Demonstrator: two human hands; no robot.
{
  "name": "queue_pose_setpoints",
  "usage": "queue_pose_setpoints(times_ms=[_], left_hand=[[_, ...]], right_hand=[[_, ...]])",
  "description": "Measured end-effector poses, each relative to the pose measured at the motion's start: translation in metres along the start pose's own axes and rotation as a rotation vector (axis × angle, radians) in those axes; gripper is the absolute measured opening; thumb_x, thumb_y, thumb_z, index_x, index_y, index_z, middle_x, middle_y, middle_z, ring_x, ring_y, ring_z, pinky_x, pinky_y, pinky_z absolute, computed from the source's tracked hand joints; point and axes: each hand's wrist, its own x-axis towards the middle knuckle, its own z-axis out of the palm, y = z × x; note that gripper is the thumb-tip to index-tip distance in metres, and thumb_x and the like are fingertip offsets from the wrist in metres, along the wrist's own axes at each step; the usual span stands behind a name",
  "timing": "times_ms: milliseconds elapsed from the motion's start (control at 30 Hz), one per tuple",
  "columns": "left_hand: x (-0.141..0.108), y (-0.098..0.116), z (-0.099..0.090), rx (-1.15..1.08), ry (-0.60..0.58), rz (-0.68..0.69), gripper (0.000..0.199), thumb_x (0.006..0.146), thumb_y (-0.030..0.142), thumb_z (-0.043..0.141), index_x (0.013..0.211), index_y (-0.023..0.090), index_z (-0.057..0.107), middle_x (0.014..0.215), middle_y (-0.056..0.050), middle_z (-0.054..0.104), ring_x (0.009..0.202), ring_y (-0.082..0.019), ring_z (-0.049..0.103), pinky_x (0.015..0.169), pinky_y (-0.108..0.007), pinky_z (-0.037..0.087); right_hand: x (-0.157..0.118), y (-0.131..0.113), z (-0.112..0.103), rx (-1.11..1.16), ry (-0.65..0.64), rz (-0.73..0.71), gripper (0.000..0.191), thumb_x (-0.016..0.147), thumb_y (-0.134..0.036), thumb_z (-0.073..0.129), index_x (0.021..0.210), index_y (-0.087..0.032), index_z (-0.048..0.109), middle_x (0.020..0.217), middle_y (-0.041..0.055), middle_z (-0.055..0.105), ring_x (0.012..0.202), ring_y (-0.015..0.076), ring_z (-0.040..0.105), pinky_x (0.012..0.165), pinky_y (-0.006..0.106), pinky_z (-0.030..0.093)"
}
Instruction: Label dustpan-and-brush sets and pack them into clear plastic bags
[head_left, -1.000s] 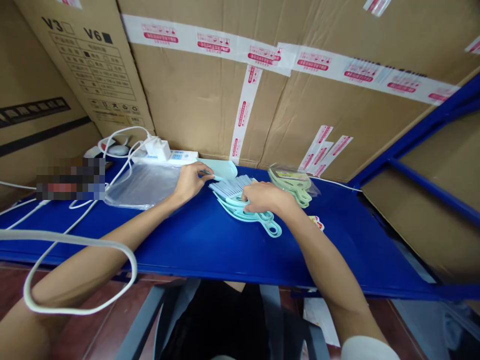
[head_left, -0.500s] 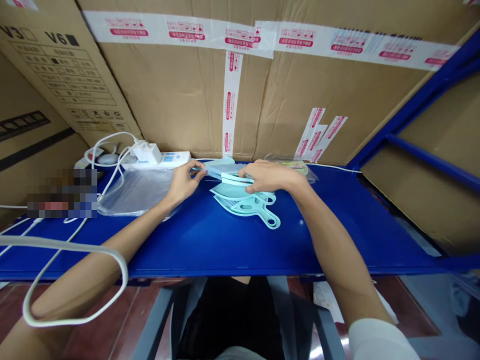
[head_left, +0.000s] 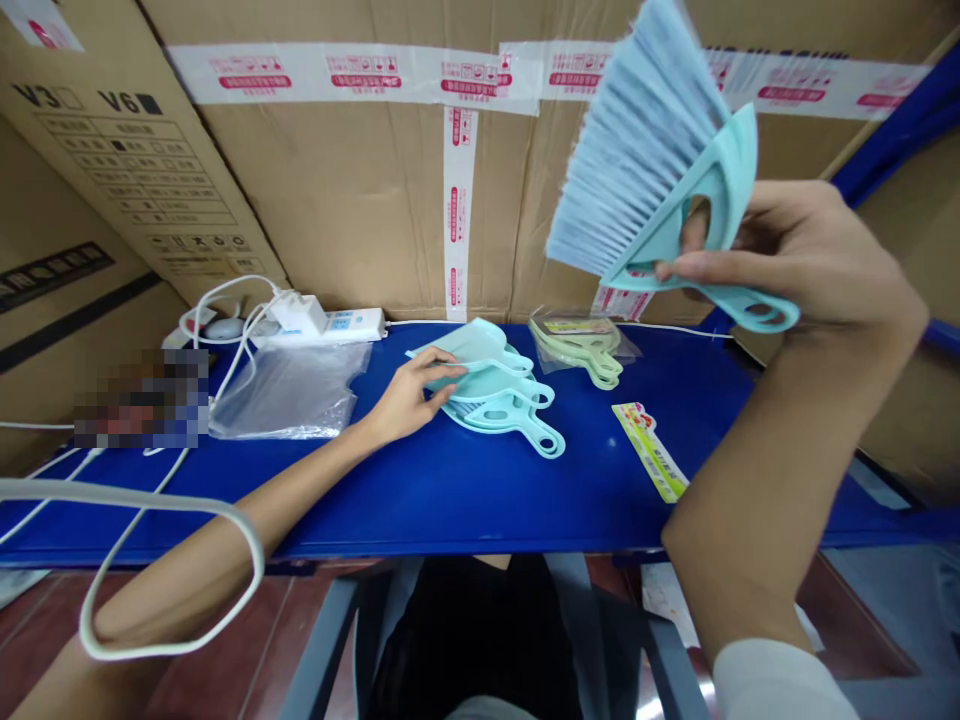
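Note:
High on the right, my right hand (head_left: 795, 250) is closed around a light-blue hand brush (head_left: 675, 215), its bristles pointing up and left. My left hand (head_left: 416, 395) lies against the left side of a pile of mint dustpans (head_left: 480, 345), thumb and fingers apart and touching the pile. On the nearest dustpan, the lowest in view, sits another mint brush (head_left: 499, 412) with a looped handle. How firmly the left fingertips touch the dustpans is hard to see.
Clear plastic bags (head_left: 292, 390) lie left of my left hand, beside a white power strip (head_left: 352, 324) and cables. A green dustpan set (head_left: 585, 345) in a bag lies at the back. A printed card (head_left: 649, 452) lies to the right. Cardboard boxes (head_left: 337, 200) wall the back.
My right hand has left the dustpans and risen to the right with a brush. My left hand has shifted right and nearer. The printed card and bagged green set now show fully.

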Motion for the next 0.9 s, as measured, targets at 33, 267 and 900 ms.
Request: queue_pose_setpoints(times_ms=[33, 267, 900], left_hand=[[-0.001, 0.002, 0.003, 0.009, -0.034, 0.022, 0.025, 0.103, 0.026, 0.063, 0.121, 0.023, 0.079, 0.123, -0.011, 0.07, 0.117, -0.025, 0.07, 0.107, -0.045, 0.057], [-0.005, 0.004, 0.018, 0.136, -0.066, -0.014, 0.016, 0.1, 0.032, 0.07, 0.101, 0.023, 0.083, 0.115, -0.01, 0.073, 0.108, -0.027, 0.072, 0.099, -0.045, 0.059], [0.01, -0.028, -0.035, 0.026, 0.951, -0.135, 0.018, 0.096, 0.037, 0.075, 0.092, 0.02, 0.071, 0.096, -0.004, 0.067, 0.093, -0.019, 0.064, 0.085, -0.033, 0.052]], right_hand=[[0.0, 0.0, 0.0, 0.012, 0.03, 0.009, 0.042, 0.081, -0.058, 0.085, 0.082, -0.021, 0.065, 0.073, -0.002, 0.062, 0.065, 0.0114, 0.057, 0.059, 0.031, 0.039], [0.027, 0.004, 0.038, -0.075, -0.189, -0.02, 0.029, 0.088, -0.044, 0.08, 0.09, -0.016, 0.072, 0.08, 0.001, 0.066, 0.079, 0.0171, 0.062, 0.073, 0.034, 0.049], [0.019, -0.047, 0.192, -0.644, -0.999, 0.068, 0.023, 0.063, -0.018, 0.092, 0.08, -0.017, 0.077, 0.09, 0.0107, 0.071, 0.079, 0.0274, 0.071, 0.067, 0.037, 0.048]])
